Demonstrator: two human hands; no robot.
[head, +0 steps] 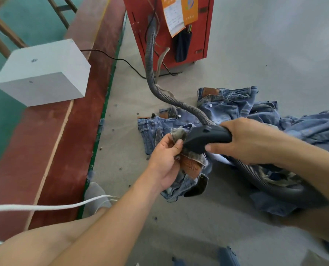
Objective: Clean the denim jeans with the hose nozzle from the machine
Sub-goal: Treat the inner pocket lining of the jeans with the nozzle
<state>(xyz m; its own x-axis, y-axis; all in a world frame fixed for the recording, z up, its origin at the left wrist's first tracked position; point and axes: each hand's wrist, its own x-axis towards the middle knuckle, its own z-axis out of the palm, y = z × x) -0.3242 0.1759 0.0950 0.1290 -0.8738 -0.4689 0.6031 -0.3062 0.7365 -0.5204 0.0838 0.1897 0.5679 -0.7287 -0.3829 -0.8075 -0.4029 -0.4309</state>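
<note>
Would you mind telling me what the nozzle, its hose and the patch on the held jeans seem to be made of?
The nozzle looks like matte dark grey moulded plastic, with smooth rounded edges. The hose seems to be flexible ribbed plastic, judging by its fine corrugations and bends. The patch looks like tan leather or an imitation, with an embossed surface, on faded blue denim jeans.

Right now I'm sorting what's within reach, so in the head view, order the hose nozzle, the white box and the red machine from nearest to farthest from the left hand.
1. Hose nozzle: right beside the left hand, to its right.
2. White box: up and to the left, on the red ledge.
3. Red machine: at the top, across the floor.
</note>
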